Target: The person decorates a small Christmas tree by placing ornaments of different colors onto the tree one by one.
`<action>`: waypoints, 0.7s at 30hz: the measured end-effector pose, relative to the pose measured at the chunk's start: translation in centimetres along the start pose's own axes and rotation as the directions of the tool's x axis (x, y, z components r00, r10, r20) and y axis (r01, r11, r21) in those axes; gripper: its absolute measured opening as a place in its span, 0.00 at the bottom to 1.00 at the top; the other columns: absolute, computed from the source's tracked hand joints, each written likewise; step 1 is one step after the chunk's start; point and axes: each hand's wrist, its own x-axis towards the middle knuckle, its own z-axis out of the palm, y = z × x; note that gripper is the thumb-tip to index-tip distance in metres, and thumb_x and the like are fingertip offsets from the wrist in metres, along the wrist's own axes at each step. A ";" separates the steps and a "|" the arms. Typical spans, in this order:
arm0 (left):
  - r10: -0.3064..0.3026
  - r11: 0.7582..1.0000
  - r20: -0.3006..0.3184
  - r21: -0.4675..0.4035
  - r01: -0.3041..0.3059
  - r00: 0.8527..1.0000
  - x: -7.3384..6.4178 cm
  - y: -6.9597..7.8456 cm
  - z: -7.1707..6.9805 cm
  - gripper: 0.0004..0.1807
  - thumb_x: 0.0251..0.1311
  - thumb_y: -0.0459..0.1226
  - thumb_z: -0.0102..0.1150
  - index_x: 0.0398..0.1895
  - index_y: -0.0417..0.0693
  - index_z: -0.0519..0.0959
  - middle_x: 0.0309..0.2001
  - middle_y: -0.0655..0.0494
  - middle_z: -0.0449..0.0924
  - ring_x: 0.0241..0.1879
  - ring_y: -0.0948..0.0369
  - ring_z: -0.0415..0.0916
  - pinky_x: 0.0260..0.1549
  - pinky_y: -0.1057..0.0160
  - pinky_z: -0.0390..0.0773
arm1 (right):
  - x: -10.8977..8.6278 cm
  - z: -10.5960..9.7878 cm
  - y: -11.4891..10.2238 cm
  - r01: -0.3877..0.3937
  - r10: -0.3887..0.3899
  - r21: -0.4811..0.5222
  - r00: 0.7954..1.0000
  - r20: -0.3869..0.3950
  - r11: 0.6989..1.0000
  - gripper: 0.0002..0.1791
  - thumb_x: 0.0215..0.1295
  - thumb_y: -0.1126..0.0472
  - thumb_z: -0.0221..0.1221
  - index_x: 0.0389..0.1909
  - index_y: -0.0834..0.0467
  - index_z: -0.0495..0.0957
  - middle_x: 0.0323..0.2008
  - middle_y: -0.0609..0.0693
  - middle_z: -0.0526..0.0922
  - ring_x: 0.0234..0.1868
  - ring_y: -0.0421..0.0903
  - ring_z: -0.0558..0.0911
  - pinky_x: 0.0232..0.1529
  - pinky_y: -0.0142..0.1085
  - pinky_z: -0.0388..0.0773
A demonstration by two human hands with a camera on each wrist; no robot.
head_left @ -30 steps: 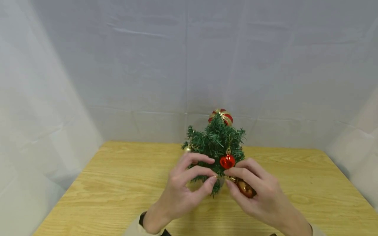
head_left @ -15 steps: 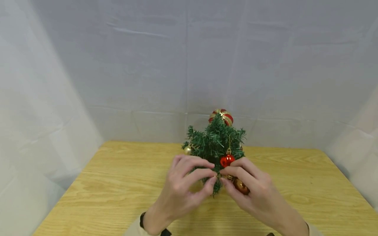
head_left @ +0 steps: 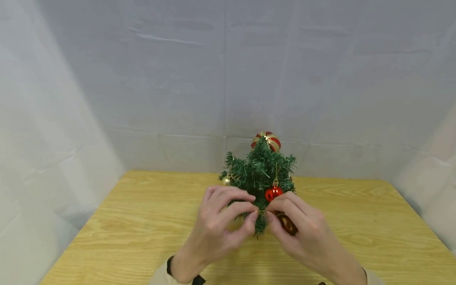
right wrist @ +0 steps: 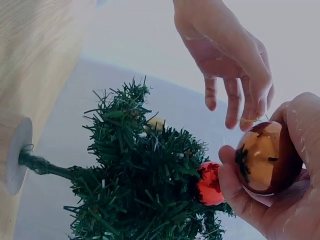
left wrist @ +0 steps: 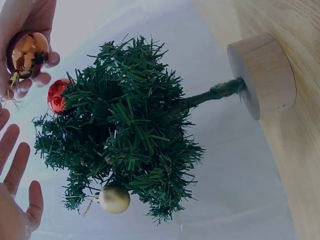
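My right hand (head_left: 310, 233) holds a shiny copper-coloured Christmas bauble (right wrist: 262, 157), which sits against its curled fingers in the right wrist view. In the head view, most of that bauble hides behind the fingers. Between the two hands runs a thin gold string (head_left: 261, 211); thumb and index finger of my left hand (head_left: 221, 231) pinch its other end. Just beyond both hands stands a small green artificial Christmas tree (head_left: 259, 170). A red bauble (head_left: 273, 194) hangs on it near my right fingertips.
A small gold bauble (left wrist: 114, 199) hangs on the tree's left side. At the back of the treetop is a red-and-gold striped bauble (head_left: 271, 143). The tree's round wooden base (left wrist: 265, 75) rests on the wooden table (head_left: 142, 221). Pale sheeting (head_left: 178, 99) surrounds the table's back and sides.
My right hand has moved slightly left with the copper bauble, closer to the left hand. The left hand has shifted only a little. The tree stays put.
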 end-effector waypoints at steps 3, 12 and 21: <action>-0.010 1.000 0.000 -0.017 0.010 1.000 0.0 -0.1 -0.2 0.10 0.69 0.39 0.57 0.33 0.49 0.85 0.41 0.53 0.87 0.42 0.58 0.81 0.45 0.59 0.75 | 0.1 0.0 -0.1 -0.017 0.017 0.000 1.000 0.010 1.000 0.12 0.78 0.56 0.51 0.38 0.56 0.80 0.37 0.45 0.81 0.25 0.31 0.69 0.27 0.16 0.68; -0.027 0.998 0.020 -0.063 0.028 0.999 0.2 -0.6 -0.7 0.08 0.68 0.38 0.58 0.32 0.49 0.85 0.43 0.52 0.86 0.44 0.56 0.80 0.45 0.58 0.75 | 0.7 0.2 0.1 0.002 -0.002 -0.042 1.000 -0.003 0.999 0.13 0.77 0.56 0.51 0.36 0.56 0.81 0.37 0.45 0.82 0.33 0.37 0.78 0.35 0.22 0.75; -0.037 0.999 0.037 0.010 0.037 0.999 0.6 -1.0 -1.2 0.11 0.70 0.40 0.56 0.32 0.49 0.85 0.43 0.53 0.86 0.44 0.56 0.80 0.45 0.55 0.73 | 2.2 0.4 0.5 0.140 -0.157 -0.188 0.985 -0.078 0.972 0.15 0.76 0.56 0.53 0.33 0.58 0.83 0.35 0.49 0.81 0.31 0.42 0.78 0.31 0.28 0.77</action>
